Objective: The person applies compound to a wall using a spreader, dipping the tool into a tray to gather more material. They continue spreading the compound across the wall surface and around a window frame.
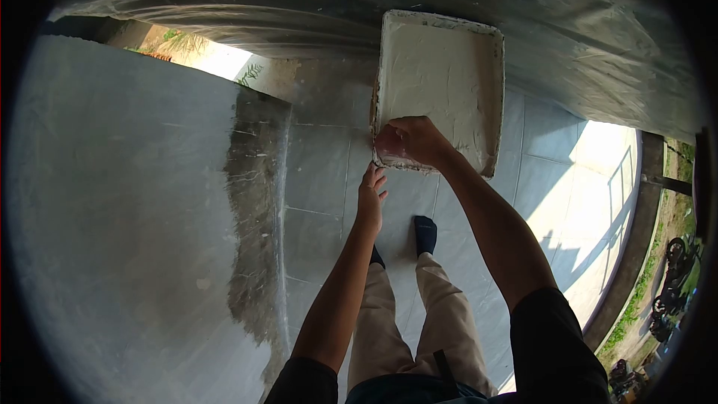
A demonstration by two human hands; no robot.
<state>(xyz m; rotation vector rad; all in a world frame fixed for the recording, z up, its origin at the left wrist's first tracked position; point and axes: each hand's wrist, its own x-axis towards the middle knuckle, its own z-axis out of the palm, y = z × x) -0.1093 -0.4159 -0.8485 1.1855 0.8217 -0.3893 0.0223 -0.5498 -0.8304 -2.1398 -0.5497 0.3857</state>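
A rectangular tray [490, 105] with a crusted rim is spread with pale, wet-looking paste [441, 67]. My right hand [422, 141] is closed on a reddish tool [390, 144] at the tray's near left corner, over the paste's edge. The tool's lower part is smeared with paste. Just below that corner is my left hand [372, 193], its fingers apart and pointing up, with the fingertips at or very near the tray's rim. No object shows in it.
On the left stands a grey wall [134, 179] with a rough dark strip [254, 239] along its edge. Plastic sheeting [591, 37] hangs beyond the tray. Tiled floor [318, 232] lies below, with my feet [425, 236] on it. Motorbikes [673, 277] stand outside at right.
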